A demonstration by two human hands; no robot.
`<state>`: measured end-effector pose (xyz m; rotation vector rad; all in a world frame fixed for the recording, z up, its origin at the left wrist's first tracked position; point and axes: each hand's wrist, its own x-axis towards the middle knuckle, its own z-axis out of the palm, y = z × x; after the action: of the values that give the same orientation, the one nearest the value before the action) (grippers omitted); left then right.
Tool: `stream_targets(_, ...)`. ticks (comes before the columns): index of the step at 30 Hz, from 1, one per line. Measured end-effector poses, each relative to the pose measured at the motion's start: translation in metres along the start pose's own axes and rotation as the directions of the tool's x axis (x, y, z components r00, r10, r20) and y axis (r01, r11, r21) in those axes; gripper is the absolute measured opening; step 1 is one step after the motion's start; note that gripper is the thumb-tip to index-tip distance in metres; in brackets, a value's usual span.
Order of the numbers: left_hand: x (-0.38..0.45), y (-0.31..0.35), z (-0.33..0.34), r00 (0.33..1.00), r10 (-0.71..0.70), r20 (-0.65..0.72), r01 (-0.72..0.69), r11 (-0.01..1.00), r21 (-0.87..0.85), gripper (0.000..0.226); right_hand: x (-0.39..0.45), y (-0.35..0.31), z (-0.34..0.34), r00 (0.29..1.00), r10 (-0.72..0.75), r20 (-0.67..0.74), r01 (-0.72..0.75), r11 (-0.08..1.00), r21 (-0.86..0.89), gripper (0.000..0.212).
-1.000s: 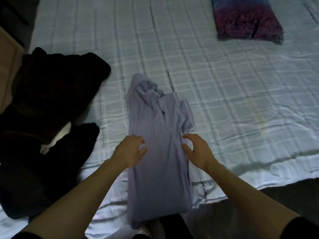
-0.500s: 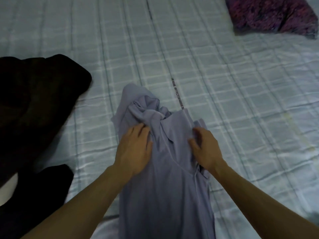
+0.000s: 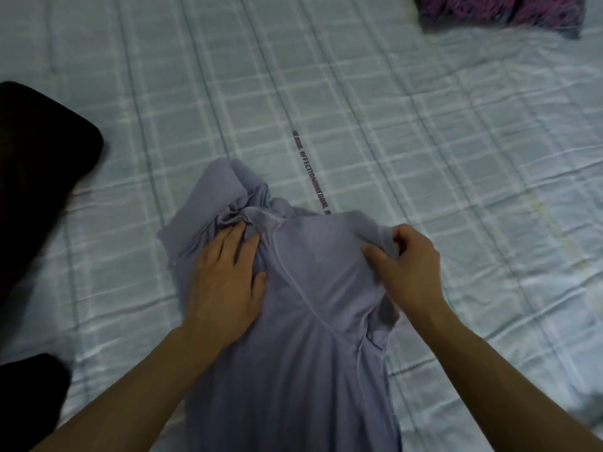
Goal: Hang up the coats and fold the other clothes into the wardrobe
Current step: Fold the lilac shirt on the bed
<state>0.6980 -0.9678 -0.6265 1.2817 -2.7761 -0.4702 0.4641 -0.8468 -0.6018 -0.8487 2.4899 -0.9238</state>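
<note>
A pale lilac garment (image 3: 293, 337) lies lengthwise on the bed, its upper end bunched into folds. My left hand (image 3: 225, 282) lies flat on the garment's left side, fingers straight and pointing at the crumpled collar area. My right hand (image 3: 408, 272) pinches a fold of the lilac cloth at the garment's upper right corner between thumb and curled fingers. Both forearms come in from the bottom of the view.
The bed is covered by a pale blue checked sheet (image 3: 424, 141) with a printed strip of lettering. Dark clothes (image 3: 36, 190) are heaped at the left edge. A purple patterned cushion (image 3: 499, 11) lies at the top right.
Both hands slid up the lilac garment towards its bunched top. My right hand went from resting on the cloth to pinching a fold. The view moved closer.
</note>
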Motion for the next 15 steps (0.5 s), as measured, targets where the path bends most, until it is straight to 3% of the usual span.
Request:
stream_targets(2,0.001,0.002,-0.003,1.000,-0.001,0.000,0.001,1.000,0.004,0.055,-0.003,0.009,-0.007,0.997,0.000,0.079,0.009,0.994,-0.110,0.025)
stream_targets(5,0.003,0.006,-0.009,1.000,-0.020,0.015,0.020,0.999,-0.026,0.054,-0.005,0.014,-0.003,0.966,0.123,0.228,-0.055,0.957,-0.284,0.066)
stream_targets(7,0.003,0.006,-0.010,1.000,-0.026,0.008,0.026,0.999,-0.039,0.049,0.000,0.007,0.001,0.949,0.210,0.236,-0.139,0.949,-0.284,0.070)
stream_targets(11,0.000,0.008,-0.010,1.000,-0.011,-0.003,0.011,0.999,-0.038,0.044,0.013,-0.001,0.007,0.863,0.376,0.338,-0.298,0.918,-0.260,0.044)
stream_targets(13,-0.001,0.010,-0.010,1.000,-0.003,0.000,0.003,0.999,-0.040,0.043,0.012,0.000,0.008,0.873,0.325,0.363,-0.308,0.945,-0.107,0.031)
stream_targets(15,0.001,0.012,-0.009,1.000,0.018,0.013,-0.018,0.999,-0.037,0.044,0.006,0.004,0.006,0.929,0.203,0.309,-0.219,0.976,0.018,0.031)
